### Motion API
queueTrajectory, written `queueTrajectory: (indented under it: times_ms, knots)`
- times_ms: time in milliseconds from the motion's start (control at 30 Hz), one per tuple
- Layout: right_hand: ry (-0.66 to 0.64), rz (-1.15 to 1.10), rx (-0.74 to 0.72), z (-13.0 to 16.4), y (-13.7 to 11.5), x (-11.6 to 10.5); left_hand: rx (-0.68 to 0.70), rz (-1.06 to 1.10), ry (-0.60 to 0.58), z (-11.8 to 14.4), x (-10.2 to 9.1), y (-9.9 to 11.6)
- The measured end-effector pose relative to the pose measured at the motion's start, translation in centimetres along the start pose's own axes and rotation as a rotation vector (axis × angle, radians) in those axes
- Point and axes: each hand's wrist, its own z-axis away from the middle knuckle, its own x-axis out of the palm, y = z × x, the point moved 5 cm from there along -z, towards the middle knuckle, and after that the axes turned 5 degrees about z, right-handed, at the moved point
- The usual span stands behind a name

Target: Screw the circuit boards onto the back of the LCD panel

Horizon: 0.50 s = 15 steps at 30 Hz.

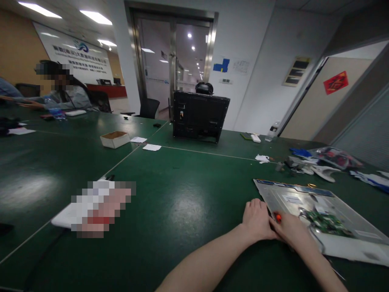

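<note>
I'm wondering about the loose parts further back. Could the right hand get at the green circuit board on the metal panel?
Probably yes. The right hand rests at the metal panel's near edge, and the green circuit board lies just beyond it on the panel, with only thin cables between them.

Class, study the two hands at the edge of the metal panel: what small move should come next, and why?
Probably shift the orange-tipped tool inward toward the green circuit board. Both the left hand and the right hand sit together at the near-left edge of the metal panel, with the tool between them, short of the board.
</note>
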Motion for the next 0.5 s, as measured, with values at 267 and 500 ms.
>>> queueTrajectory:
  times_ms: [267,500]
  knots:
    - [0.026,0.178,0.130,-0.4,2.4,1.1,0.021,-0.099,-0.055,2.3,-0.7,1.3]
    - [0.082,0.124,0.253,-0.8,9.9,1.9,0.197,-0.117,-0.149,7.0,-2.6,1.6]
